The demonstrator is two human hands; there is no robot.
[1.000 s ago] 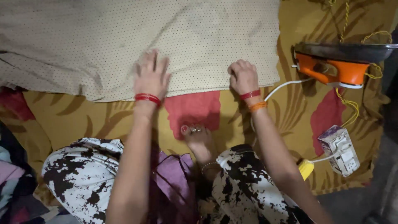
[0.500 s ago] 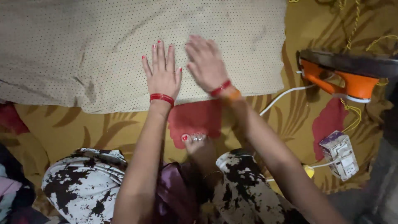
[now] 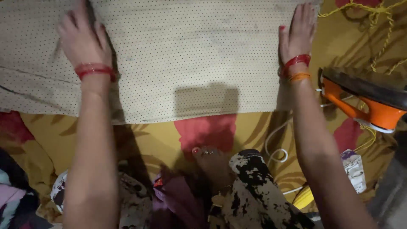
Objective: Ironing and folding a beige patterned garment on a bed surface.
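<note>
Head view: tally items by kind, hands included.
Hands: 2, left hand and right hand, both flat on the cloth
Dotted beige cloth: 1
Orange iron: 1
Floral yellow sheet: 1
White plug box: 1
Total: 6

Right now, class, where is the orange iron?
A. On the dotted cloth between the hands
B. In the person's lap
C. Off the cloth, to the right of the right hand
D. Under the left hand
C: the iron sits on the yellow floral sheet, beside the right hand, which lies flat at the cloth's right edge.
</note>
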